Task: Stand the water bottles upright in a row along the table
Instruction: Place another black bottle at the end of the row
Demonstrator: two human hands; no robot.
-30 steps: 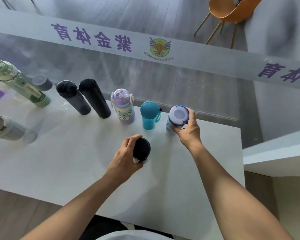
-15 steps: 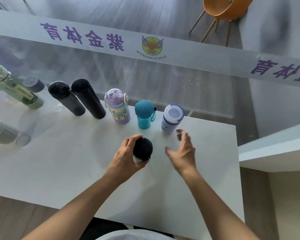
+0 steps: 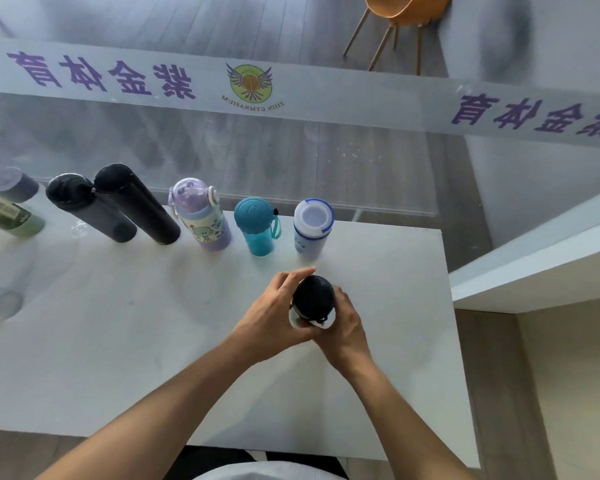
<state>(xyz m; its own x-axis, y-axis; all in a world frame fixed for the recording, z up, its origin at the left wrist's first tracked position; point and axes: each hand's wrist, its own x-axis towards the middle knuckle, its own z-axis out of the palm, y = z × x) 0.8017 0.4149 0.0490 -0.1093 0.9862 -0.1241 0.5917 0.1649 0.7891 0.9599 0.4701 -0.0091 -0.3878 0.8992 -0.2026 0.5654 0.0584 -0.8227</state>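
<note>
Low in the middle of the frame, both hands are wrapped around one black-capped bottle (image 3: pixel 313 301), the left hand (image 3: pixel 274 315) curled on its left side and the right hand (image 3: pixel 343 323) cupping it from the right, so it is clamped between them and seen almost straight down onto its cap. It sits over the white desk (image 3: pixel 118 341), in front of the row and apart from it.

Just beyond stands the row along the desk's far edge: a white bottle with a blue-rimmed lid (image 3: pixel 312 226), a teal bottle (image 3: pixel 257 225), a lilac cartoon-print bottle (image 3: pixel 201 214), then two tall black flasks (image 3: pixel 136 202) whose tops touch. At the far left a green bottle (image 3: pixel 9 216) is partly cut off by the frame edge.

To do this step well, I'd say the held bottle should go in the free spot right of the white one, set base-flat in line with the others, and be released only once it sits steady, well clear of the desk's right edge.
</note>
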